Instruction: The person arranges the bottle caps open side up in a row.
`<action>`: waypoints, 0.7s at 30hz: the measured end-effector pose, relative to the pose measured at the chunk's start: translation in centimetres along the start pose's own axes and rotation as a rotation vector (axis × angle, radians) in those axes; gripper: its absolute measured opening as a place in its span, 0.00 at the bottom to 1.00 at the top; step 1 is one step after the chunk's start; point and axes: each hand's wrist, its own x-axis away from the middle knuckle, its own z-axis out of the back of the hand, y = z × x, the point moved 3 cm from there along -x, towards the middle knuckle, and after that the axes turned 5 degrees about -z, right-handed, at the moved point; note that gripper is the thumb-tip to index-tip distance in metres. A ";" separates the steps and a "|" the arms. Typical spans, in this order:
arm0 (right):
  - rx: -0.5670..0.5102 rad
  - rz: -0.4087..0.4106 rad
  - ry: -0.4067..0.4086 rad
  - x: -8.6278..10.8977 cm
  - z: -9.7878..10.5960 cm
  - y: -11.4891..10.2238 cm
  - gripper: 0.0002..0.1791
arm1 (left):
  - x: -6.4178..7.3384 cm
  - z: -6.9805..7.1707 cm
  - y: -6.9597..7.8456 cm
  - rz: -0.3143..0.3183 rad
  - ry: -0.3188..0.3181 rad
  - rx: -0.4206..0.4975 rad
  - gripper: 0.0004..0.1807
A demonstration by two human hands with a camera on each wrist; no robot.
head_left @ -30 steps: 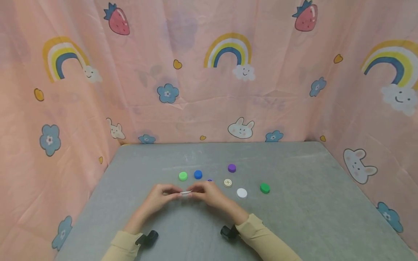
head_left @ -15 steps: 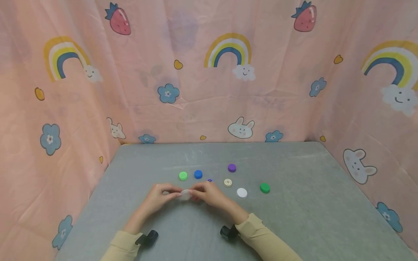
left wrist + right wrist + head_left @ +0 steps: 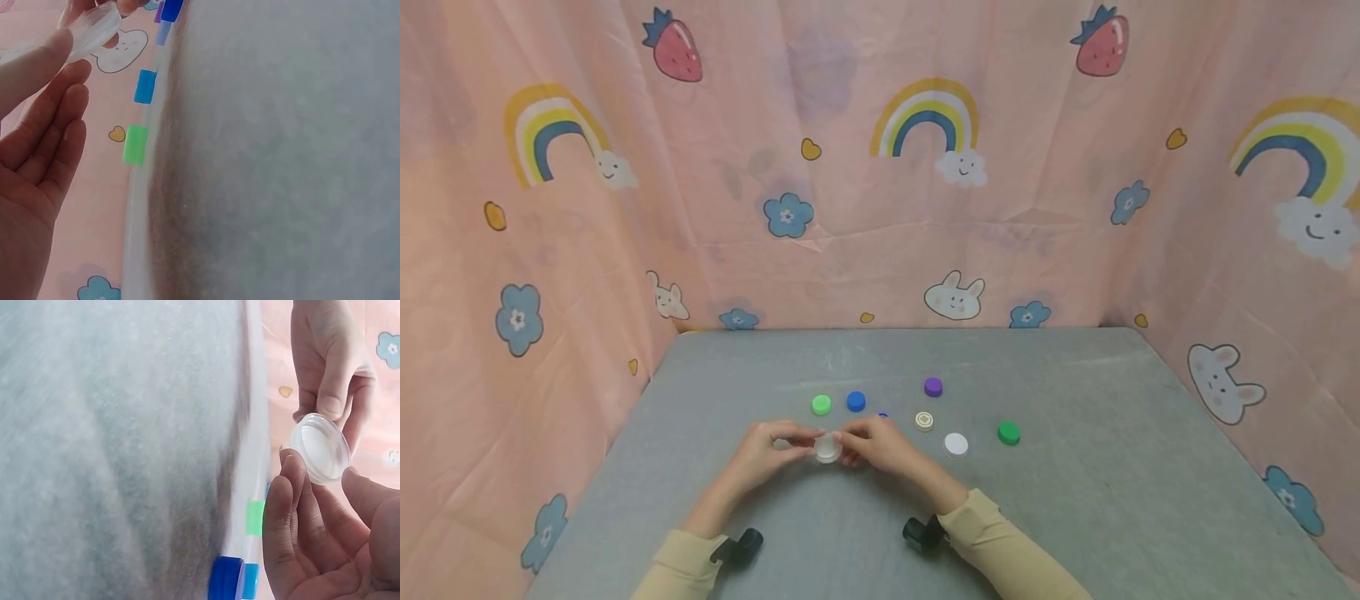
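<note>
A clear plastic bottle cap [image 3: 827,450] is held above the table between both hands, its round hollow side tilted up into view. My left hand [image 3: 766,452] pinches its left edge between thumb and fingers. On the opposite edge, my right hand [image 3: 880,446] grips it with thumb and fingertips. Ridges show along the side of the cap [image 3: 99,28] in the left wrist view. In the right wrist view the cap [image 3: 320,448] shows its pale inside, with the left thumb on its rim. Parts of the rim are hidden by the fingers.
Several caps lie on the grey table [image 3: 1075,517]: light green [image 3: 822,405], blue [image 3: 856,402], purple [image 3: 933,387], white [image 3: 956,444], dark green [image 3: 1009,432]. A beige patterned disc [image 3: 924,421] lies among them. Another blue cap [image 3: 883,416] is partly hidden behind the right hand. A pink curtain [image 3: 850,250] surrounds the table.
The clear cap has turned between the fingers from nearly edge-on to showing its round hollow face. Both hands stay in almost the same place, and the caps on the table have not moved.
</note>
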 end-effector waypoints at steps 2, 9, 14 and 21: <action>-0.009 -0.003 -0.001 -0.1 0.0 0.0 0.16 | 0.0 0.0 -0.1 0.006 -0.003 0.003 0.14; 0.003 -0.012 0.010 -0.2 -0.3 -0.1 0.16 | 0.1 -0.1 -0.4 0.018 -0.027 -0.011 0.17; 0.006 -0.007 0.018 -0.1 -0.4 -0.3 0.16 | 0.2 -0.1 -0.4 0.027 -0.026 0.000 0.18; -0.011 0.020 0.018 -0.1 -0.6 -0.4 0.15 | 0.2 0.1 0.5 0.083 0.001 0.007 0.17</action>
